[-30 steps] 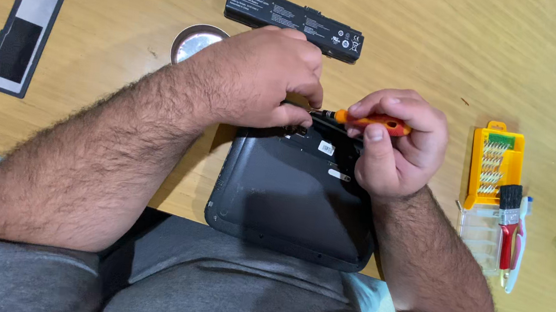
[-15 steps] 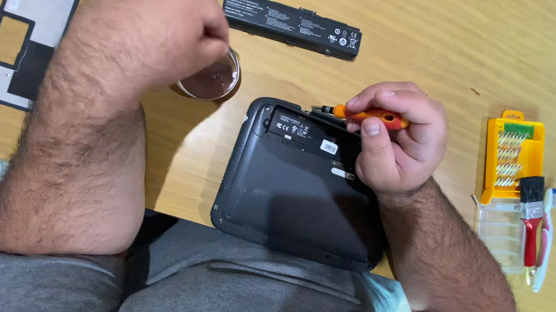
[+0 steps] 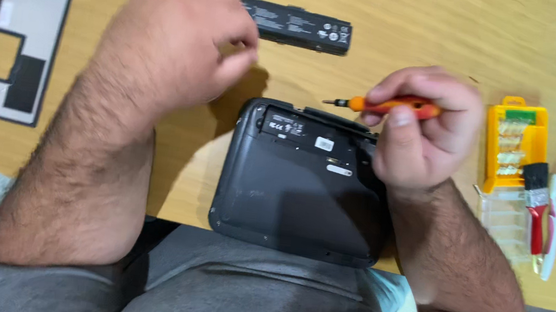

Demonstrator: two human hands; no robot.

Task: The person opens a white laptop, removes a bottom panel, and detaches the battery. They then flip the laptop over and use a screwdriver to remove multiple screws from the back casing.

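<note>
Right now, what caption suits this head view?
Right hand holds an orange screwdriver over an upturned dark laptop; left hand hovers near a battery.

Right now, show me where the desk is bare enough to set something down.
Bare wood lies between the grey panel and the laptop, partly under the left hand, and above the battery towards the far edge. It is crowded around the right hand, screwdriver, bit case and brush.

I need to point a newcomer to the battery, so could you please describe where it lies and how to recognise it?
Start from the light wooden table and find the dark grey laptop lying upside down at its near edge. Beyond the laptop, towards the far edge, lies the long black bar-shaped battery. Unlike the flat grey cover panel at far left, it is a slim black bar.
</note>
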